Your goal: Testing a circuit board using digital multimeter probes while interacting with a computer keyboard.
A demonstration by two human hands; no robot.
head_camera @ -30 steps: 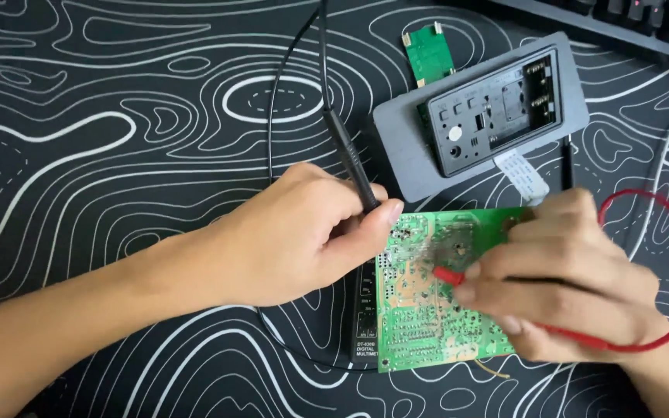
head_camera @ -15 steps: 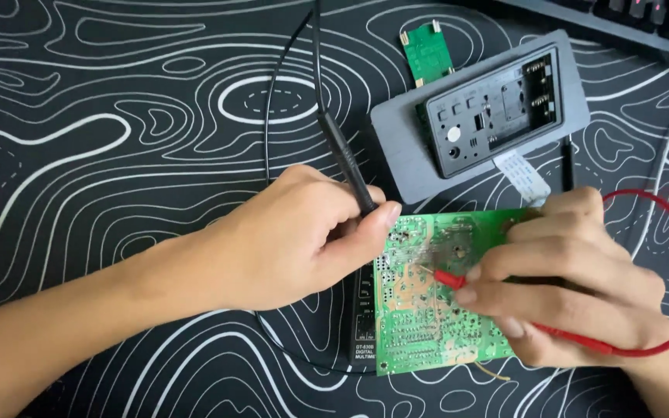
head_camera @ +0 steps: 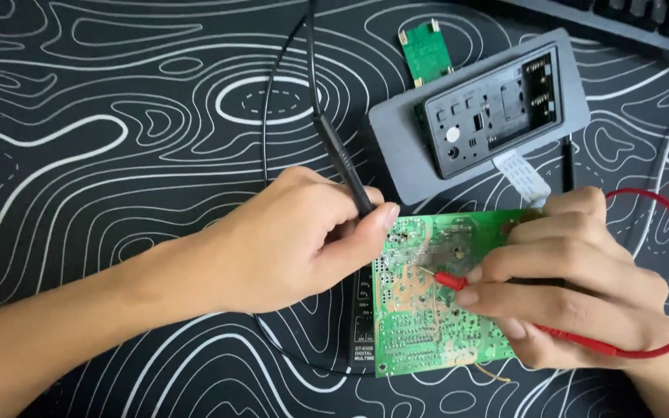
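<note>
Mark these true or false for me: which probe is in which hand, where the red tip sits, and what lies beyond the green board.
1. The left hand holds the black probe. True.
2. The right hand holds a blue probe. False: it holds the red probe.
3. The red probe's tip rests on the green circuit board. True.
4. The grey device lies on top of the green circuit board. False: it lies beyond it on the patterned mat.
5. A small green board lies near the grey device's far corner. True.
</note>
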